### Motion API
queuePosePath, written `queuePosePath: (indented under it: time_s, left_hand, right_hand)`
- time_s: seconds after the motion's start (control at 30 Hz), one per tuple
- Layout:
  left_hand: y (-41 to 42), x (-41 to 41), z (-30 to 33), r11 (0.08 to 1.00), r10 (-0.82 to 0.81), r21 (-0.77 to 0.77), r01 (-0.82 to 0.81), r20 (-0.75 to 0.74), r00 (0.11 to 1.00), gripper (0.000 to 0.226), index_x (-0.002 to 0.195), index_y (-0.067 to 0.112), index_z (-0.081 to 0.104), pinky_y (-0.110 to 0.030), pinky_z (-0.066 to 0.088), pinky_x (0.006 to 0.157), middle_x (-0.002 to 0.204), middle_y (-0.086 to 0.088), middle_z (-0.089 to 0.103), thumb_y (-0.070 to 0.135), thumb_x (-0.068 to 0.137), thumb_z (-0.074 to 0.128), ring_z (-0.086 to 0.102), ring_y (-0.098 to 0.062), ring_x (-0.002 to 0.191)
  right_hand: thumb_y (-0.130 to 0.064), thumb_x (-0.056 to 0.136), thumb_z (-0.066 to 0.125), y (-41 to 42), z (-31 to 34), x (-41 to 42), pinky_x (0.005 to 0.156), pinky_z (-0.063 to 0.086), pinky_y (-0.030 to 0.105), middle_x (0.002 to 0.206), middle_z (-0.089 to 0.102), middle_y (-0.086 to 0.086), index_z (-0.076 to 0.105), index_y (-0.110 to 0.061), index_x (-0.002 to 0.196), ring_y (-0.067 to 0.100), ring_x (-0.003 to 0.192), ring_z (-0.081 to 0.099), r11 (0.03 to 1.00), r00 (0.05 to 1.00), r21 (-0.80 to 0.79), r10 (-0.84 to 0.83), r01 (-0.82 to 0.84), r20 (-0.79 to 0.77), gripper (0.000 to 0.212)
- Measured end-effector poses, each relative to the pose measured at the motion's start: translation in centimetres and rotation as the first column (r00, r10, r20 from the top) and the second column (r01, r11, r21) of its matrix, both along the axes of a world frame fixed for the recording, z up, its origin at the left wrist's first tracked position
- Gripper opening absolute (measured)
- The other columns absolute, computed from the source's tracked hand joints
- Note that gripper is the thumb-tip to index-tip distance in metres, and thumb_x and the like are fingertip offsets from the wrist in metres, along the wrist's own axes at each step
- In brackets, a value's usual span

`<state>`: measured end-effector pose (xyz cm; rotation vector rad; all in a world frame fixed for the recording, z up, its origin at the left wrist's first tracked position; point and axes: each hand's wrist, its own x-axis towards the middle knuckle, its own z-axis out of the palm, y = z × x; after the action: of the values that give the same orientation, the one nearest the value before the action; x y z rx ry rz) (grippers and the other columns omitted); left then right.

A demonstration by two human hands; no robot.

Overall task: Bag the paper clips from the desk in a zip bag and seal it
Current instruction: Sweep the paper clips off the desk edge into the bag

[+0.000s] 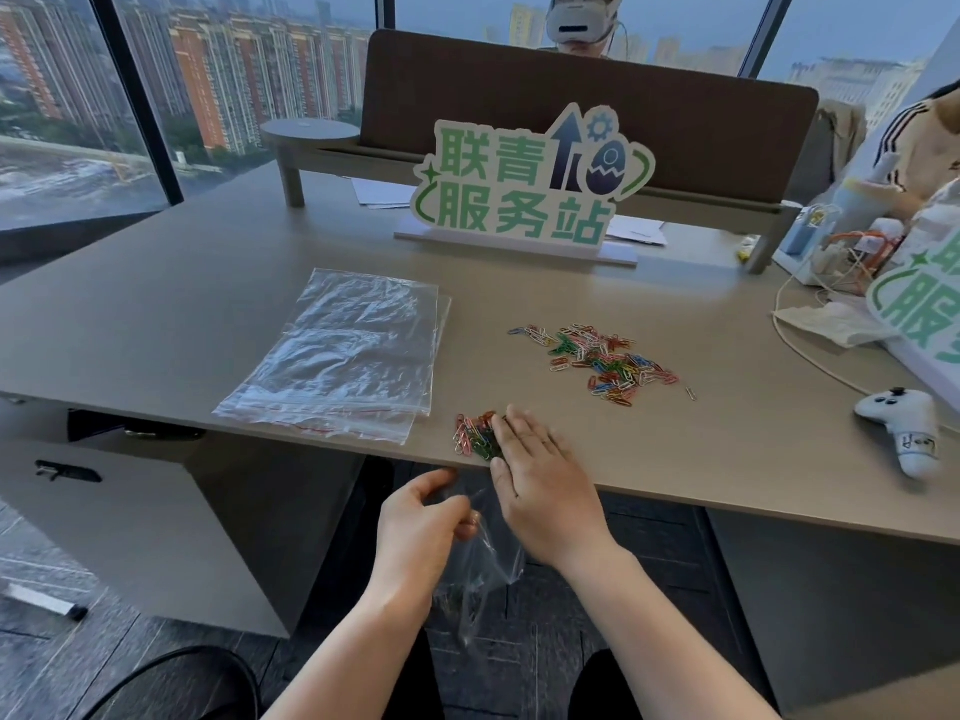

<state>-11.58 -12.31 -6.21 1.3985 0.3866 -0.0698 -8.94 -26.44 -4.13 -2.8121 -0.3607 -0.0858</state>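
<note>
- The left hand (421,517) pinches the mouth of a zip bag (480,569) just below the desk (727,459) edge; the bag hangs limp, with what look like a few clips already at its bottom.
- The right hand (540,475) lies flat with straight fingers, holding nothing, against a small clip pile (475,433) at the desk edge, directly above the bag mouth.
- A larger clip scatter (602,363) sits farther back on the desk, well apart from the edge.
- Handling, clips: light, stiff, smooth coated wire (red, green, blue, yellow, white). They probably slide easily on the matte desk and snag on each other, so sweeping with a flat palm should work better than picking singly.
- Handling, bag: thin, clear, crinkled film, soft and with no shape of its own. Hold it at the zip rim, where the strip gives some stiffness; the mouth is likely to collapse if held at one point only.
- Spare bags (343,356) lie flat to the left, glossy, with red zip lines at the near end.
- Risk: clips swept past the mouth would drop to the floor.
</note>
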Motion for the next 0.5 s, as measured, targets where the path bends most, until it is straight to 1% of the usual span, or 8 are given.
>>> queuePosePath:
  time_s: [0.1,0.23,0.33,0.43,0.5]
  left_hand:
    - [0.2,-0.1,0.0,1.000,0.008,-0.004,-0.008,0.002,1.000,0.049,0.129,0.005,0.060,-0.026,0.051,0.061,0.088,-0.011,0.072,-0.007,0.081,0.061,0.059,-0.009,0.054]
    - [0.6,-0.2,0.1,1.000,0.015,-0.002,-0.015,0.004,1.000,0.050,0.130,0.006,0.060,-0.025,0.050,0.060,0.094,-0.011,0.072,-0.006,0.081,0.061,0.060,-0.008,0.055]
    - [0.6,-0.2,0.3,1.000,0.017,-0.008,-0.017,0.009,1.000,0.050,0.131,0.005,0.059,-0.024,0.051,0.059,0.095,-0.011,0.072,-0.007,0.082,0.062,0.061,-0.010,0.057]
    - [0.6,-0.3,0.5,1.000,0.016,-0.007,-0.016,0.006,1.000,0.049,0.131,0.005,0.059,-0.023,0.053,0.058,0.096,-0.012,0.073,-0.007,0.083,0.062,0.064,-0.011,0.061]
    - [0.7,-0.3,0.5,1.000,0.013,-0.007,-0.013,0.000,1.000,0.048,0.130,0.006,0.059,-0.021,0.052,0.056,0.097,-0.013,0.074,-0.007,0.084,0.062,0.064,-0.010,0.059]
  right_hand:
    - [-0.039,0.102,0.017,0.4,-0.2,-0.9,0.116,-0.013,0.025,0.163,0.001,-0.004,0.009,-0.023,0.155,0.008,0.149,-0.006,1.000,1.000,0.006,0.003,-0.003,0.006,0.056]
    - [-0.046,0.092,0.002,1.0,-0.6,-2.0,0.117,-0.011,0.027,0.164,0.002,-0.004,0.008,-0.022,0.155,0.008,0.149,-0.006,1.000,1.000,0.006,0.018,-0.018,0.021,0.067]
    - [-0.047,0.090,0.001,1.4,-0.6,-3.0,0.118,-0.011,0.028,0.163,0.001,-0.005,0.008,-0.022,0.155,0.007,0.149,-0.007,0.999,0.999,0.013,0.029,-0.030,0.018,0.070]
    - [-0.042,0.095,0.005,1.7,-0.3,-4.1,0.119,-0.008,0.026,0.163,0.009,-0.006,0.013,-0.022,0.155,0.004,0.148,-0.002,0.997,0.998,0.065,0.050,-0.052,0.038,0.064]
    - [-0.033,0.100,0.017,1.7,0.1,-4.3,0.117,-0.001,0.020,0.161,0.019,-0.006,0.023,-0.021,0.153,0.003,0.148,0.007,0.984,0.997,0.170,0.037,-0.049,0.074,0.055]
